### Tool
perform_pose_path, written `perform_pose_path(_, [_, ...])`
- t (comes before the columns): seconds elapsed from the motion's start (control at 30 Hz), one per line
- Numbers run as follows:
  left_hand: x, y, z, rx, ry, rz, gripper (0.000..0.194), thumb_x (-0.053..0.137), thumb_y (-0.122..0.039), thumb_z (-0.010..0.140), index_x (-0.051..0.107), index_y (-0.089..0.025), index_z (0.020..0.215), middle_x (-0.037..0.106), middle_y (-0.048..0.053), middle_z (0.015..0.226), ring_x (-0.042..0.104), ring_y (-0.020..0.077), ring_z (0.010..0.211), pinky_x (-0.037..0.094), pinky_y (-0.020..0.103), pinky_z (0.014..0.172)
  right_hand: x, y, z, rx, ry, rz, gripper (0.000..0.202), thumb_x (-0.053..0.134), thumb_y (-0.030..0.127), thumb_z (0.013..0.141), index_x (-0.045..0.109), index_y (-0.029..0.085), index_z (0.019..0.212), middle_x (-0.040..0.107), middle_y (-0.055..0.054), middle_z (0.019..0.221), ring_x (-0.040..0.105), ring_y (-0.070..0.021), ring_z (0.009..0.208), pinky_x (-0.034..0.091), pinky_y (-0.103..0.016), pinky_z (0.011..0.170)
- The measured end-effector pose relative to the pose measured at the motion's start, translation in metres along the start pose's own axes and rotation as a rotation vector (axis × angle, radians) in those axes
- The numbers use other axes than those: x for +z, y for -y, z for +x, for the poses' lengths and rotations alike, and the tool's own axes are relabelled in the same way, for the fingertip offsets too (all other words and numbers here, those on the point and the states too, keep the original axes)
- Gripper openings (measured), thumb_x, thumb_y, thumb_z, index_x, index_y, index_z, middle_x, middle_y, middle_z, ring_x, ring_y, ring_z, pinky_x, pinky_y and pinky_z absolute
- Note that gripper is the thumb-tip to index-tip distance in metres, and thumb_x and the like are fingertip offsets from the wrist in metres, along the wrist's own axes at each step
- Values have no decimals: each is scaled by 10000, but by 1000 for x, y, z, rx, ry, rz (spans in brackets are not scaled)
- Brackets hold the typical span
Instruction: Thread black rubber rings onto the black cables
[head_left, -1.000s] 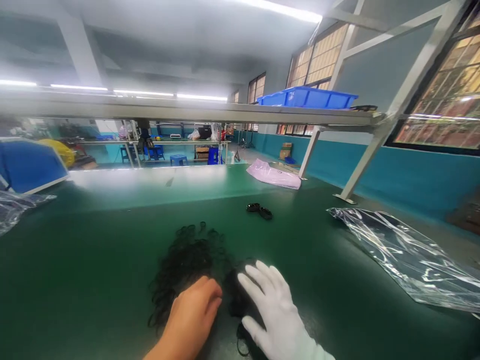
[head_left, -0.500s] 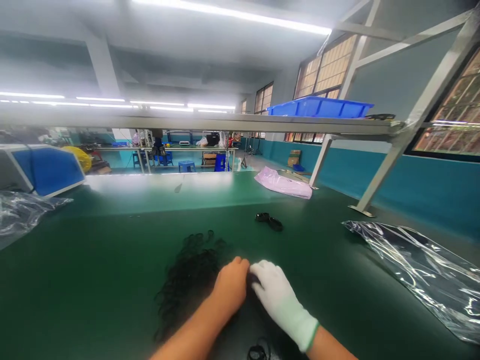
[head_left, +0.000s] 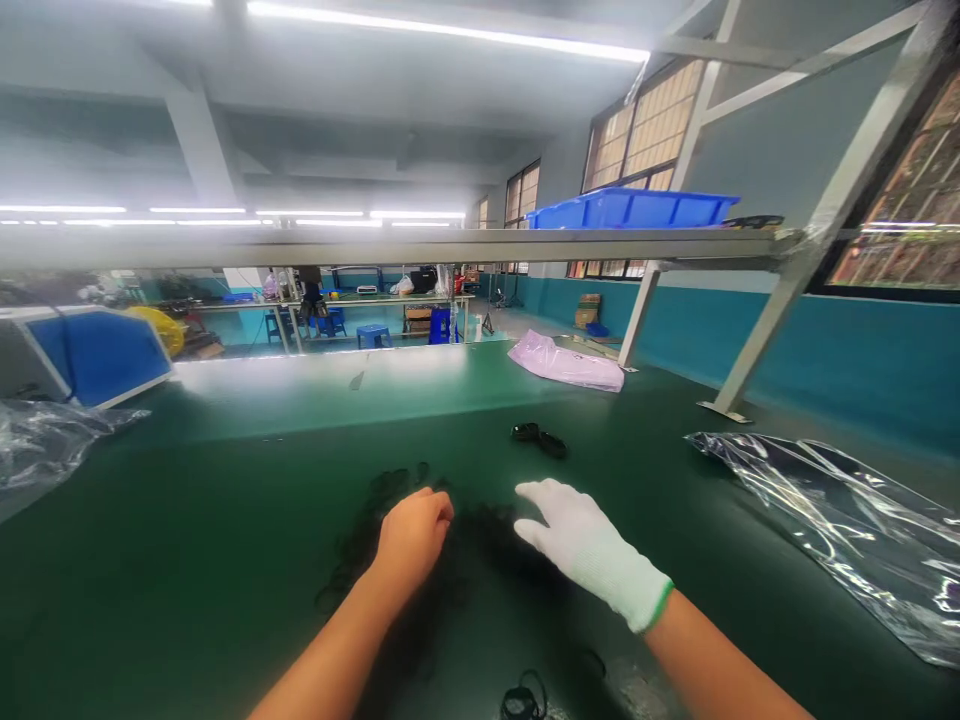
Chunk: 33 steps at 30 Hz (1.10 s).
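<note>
Dark curly hair (head_left: 360, 562) lies loosely spread over the green table, blurred in places. My bare left hand (head_left: 415, 530) is closed over it, the fingers curled on a lock; the fingertips are partly hidden. Another dark patch of hair (head_left: 495, 540) stretches between my two hands. On the right, my right hand (head_left: 577, 535) wears a white knitted glove with a green cuff. Its thumb and fingers are apart beside the hair, with nothing visible between them.
Beyond my hands lies a black coiled cord or strap (head_left: 538, 438). Thin black bands (head_left: 523, 697) are at the near edge. Clear plastic (head_left: 832, 520) covers the right side, and a pink bag (head_left: 566, 362) lies farther back. A shelf beam (head_left: 420, 246) crosses above the table.
My hands were together over the hair and have come apart, the left moving left, the right moving right and opening. The hair between them is now exposed.
</note>
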<state>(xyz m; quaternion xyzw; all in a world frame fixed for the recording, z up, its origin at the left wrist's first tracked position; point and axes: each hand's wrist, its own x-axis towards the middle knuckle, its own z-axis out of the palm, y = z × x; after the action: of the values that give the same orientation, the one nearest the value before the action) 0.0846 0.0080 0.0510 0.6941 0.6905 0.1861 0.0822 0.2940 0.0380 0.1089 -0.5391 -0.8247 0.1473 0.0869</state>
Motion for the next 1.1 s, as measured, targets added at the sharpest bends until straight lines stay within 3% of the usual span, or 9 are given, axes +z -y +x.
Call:
perform_pose_path(0.23, [21,-16,30,58,17,71,125,569,-132,751,655,-207,801,646,51,896,563,233,934,360,334,813,7,7,-12,27,-124,99,405,462,310,841,561,172,1209,581,-72,1210,535,-244,1095,396,-368,957])
perform_pose_path(0.5, [-1,2,21,-27,24,-56,156,487,-147,808,624,-218,831,649,10,830,589,159,791,385,248,698,26,11,-14,50,-263,511,300,435,303,853,637,190,1044,661,-45,1053,602,-189,983,450,-288,896])
perform_pose_path(0.7, [23,-22,37,-22,22,-178,122,577,-92,705,630,-198,733,633,52,893,535,243,1000,308,363,910,36,23,-13,31,-307,547,285,440,281,848,640,174,1021,662,-66,1040,610,-196,970,448,-294,907])
perform_pose_path(0.8, [23,-24,42,-75,13,-326,90,562,-108,721,608,-185,714,613,44,854,524,233,979,318,358,896,28,18,-15,56,-326,551,307,427,286,855,637,164,1042,654,-76,1069,595,-208,1005,435,-318,929])
perform_pose_path(0.97, [1,-11,17,-174,113,-760,84,495,-213,748,562,-162,747,527,-20,651,490,127,622,353,233,595,26,18,-11,101,-296,761,304,462,294,827,625,160,1046,628,-84,1113,571,-201,1037,399,-330,968])
perform_pose_path(1.03, [-6,-9,-3,-202,155,-930,112,511,-259,719,553,-157,735,502,-30,625,449,105,565,321,217,541,37,27,-6,81,-190,909,361,496,304,788,584,148,1102,624,-93,1097,612,-181,903,463,-321,853])
perform_pose_path(1.1, [-9,-8,-21,-239,160,-1063,137,544,-281,675,550,-152,719,493,-33,615,433,94,550,302,209,524,52,37,-2,84,-59,1007,372,530,289,724,578,127,1056,655,-79,904,610,-149,647,486,-286,610])
